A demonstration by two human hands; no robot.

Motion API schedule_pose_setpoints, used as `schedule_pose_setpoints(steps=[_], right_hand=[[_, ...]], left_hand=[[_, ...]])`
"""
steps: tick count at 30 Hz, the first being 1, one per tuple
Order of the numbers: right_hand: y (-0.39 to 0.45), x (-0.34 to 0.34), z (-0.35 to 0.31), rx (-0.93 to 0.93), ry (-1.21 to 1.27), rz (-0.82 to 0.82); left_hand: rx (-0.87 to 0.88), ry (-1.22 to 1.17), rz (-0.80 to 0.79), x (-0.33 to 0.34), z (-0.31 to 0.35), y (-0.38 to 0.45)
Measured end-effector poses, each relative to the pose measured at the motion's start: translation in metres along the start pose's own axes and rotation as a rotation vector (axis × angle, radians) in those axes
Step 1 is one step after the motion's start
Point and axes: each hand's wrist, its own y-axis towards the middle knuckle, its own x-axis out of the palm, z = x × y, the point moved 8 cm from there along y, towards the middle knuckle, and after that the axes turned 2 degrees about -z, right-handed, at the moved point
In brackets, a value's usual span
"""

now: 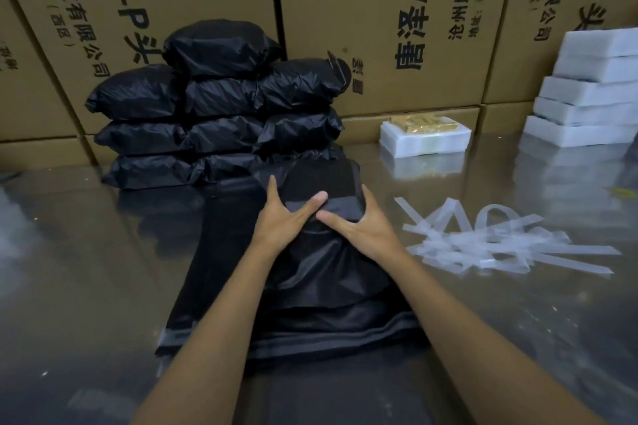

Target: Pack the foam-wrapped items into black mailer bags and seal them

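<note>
Both hands on the bag [321, 183] at mid-table, w/ a boxy item inside: left hand [288, 217] & right hand [359, 222] lie w/ fingers spread and straight, pressing the black film down over the near edge, thumbs nearly meeting. Bag's open tail trails toward the person over a flat bag stack [310, 331]. Sealed bags [217, 107] piled behind by the cartons [379, 10]; foam items [587, 97] stacked far right, peeled strips [500, 245] just right of the hands.

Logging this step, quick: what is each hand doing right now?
Left hand: open, fingers pressing on the black mailer bag.
Right hand: open, pressing the same bag.
</note>
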Motion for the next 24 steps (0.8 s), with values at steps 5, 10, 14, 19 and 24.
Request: schedule_pose_setpoints(steps=[5,10,14,19,24], right_hand=[[-0.004,-0.009,0.014,-0.006,-0.303,-0.032],[-0.005,-0.015,0.016,-0.027,-0.768,-0.005],[-0.006,-0.014,0.019,0.004,-0.801,-0.021],[-0.014,-0.017,0.016,0.003,-0.764,-0.096],[-0.053,-0.029,0.002,-0.156,-0.734,-0.153]], left_hand=[[0.099,0.046,-0.144,-0.005,-0.028,-0.004],[0.162,0.548,-0.207,-0.003,-0.043,-0.005],[0.165,0.565,-0.215,-0.001,-0.041,-0.008],[0.133,0.527,-0.275,-0.004,-0.035,-0.016],[0.238,0.489,-0.341,-0.011,-0.026,-0.056]])
